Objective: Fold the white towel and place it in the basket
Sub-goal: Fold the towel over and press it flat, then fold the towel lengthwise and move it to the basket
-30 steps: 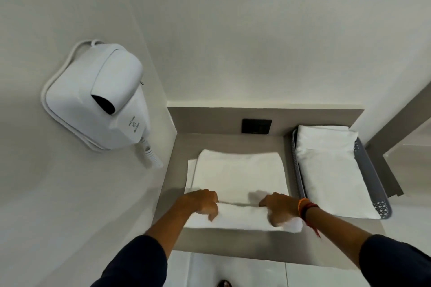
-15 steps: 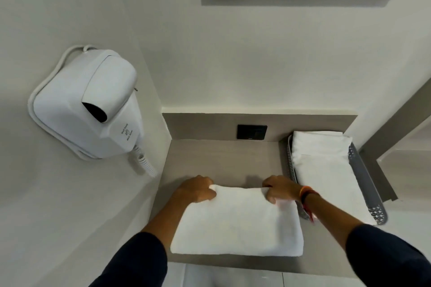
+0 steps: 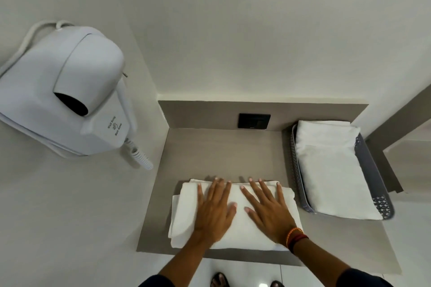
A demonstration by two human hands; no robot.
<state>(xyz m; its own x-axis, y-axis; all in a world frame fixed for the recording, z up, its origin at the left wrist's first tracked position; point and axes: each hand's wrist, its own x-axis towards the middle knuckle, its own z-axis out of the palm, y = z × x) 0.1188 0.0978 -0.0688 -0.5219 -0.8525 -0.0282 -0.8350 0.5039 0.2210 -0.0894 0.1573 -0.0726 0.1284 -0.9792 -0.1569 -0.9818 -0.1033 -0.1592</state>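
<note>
The white towel (image 3: 184,214) lies folded into a thick rectangle near the front edge of the grey counter (image 3: 210,151). My left hand (image 3: 213,209) rests flat on its left half, fingers spread. My right hand (image 3: 268,209) lies flat on its right half, fingers spread, with orange and red bands at the wrist. Neither hand grips anything. The grey perforated basket (image 3: 370,170) stands on the counter to the right of the towel, and another folded white towel (image 3: 331,170) lies inside it.
A white wall-mounted hair dryer (image 3: 67,93) with a coiled cord hangs on the left wall. A black socket plate (image 3: 254,120) sits on the counter's back panel. Bare counter lies behind the towel. The floor and my feet show below the counter's edge.
The towel's near part was folded over toward the back, giving a thicker, shorter rectangle. Both hands let go of its far edge and now lie flat on top.
</note>
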